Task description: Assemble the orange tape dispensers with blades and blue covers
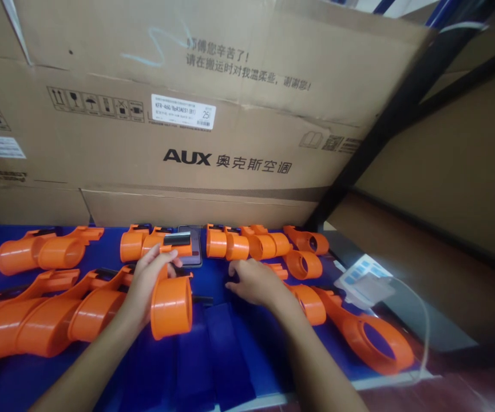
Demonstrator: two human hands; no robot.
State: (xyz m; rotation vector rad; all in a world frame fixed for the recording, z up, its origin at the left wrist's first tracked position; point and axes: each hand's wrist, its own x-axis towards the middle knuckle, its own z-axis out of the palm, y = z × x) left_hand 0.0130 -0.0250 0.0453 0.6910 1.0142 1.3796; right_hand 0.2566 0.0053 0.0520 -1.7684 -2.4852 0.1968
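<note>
My left hand [146,277] is closed around an orange tape dispenser [172,309], its round ring facing down and its black-edged blade end [177,243] pointing up. Beyond it, my right hand [249,280] hangs low over the blue surface, its fingers curled with a gap between thumb and forefinger and nothing visible in it. Between my hands a dark, slim piece [203,299] sticks out by the held dispenser. Several dark blue flat strips [228,343] lie in front of me. More orange dispensers stand in a row at the left [45,326] and behind my right hand [264,245].
A phone [193,246] lies at the back against a large cardboard box [230,137]. At the right, a large orange ring-shaped dispenser [384,343] lies near a clear-wrapped white and blue packet [365,280]. A black rack post [359,166] slants up at the right.
</note>
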